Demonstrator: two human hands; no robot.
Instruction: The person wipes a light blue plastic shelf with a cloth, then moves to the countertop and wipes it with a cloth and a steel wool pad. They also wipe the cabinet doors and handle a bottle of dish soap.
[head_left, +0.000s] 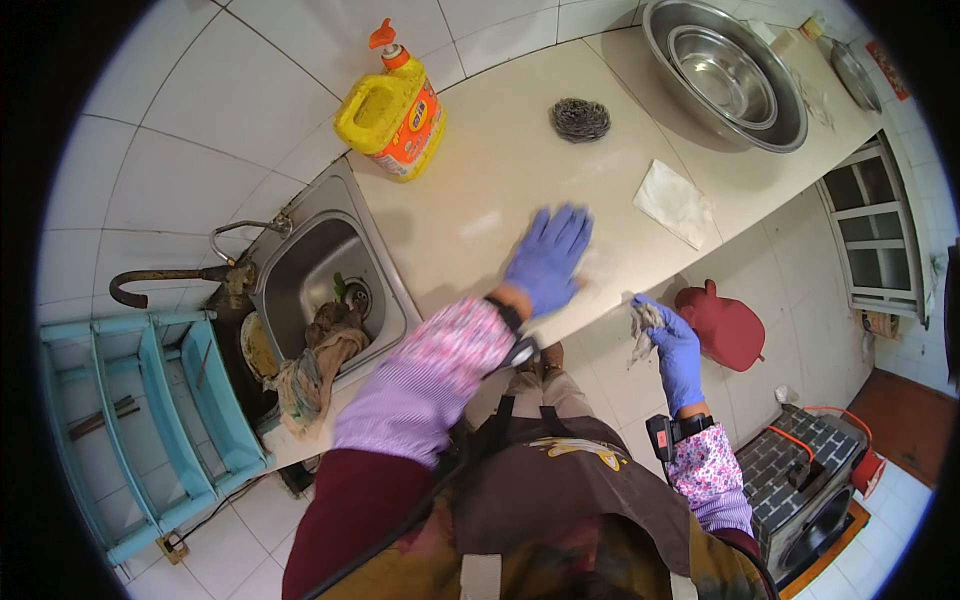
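My left hand (551, 259), in a blue-violet glove, lies palm down on the pale countertop (465, 225), slightly blurred. Its fingers are extended and a little apart; a faint whitish patch shows beside the thumb, and what lies under the palm is hidden. Beyond the counter's front edge, my right hand (675, 352), gloved alike, pinches a crumpled grey-white wipe (644, 330) over the floor. A folded white cloth or paper sheet (673, 204) rests near the front edge. Farther back sits a steel wool scourer (580, 120).
A yellow pump bottle (394, 116) stands against the tiled wall. Left is a steel sink (300, 251) with rags (330, 341) over its rim, beside a blue rack (150, 420). Nested steel basins (787, 112) occupy the counter's far right. A red stool (724, 330) and a stove (802, 457) are on the floor.
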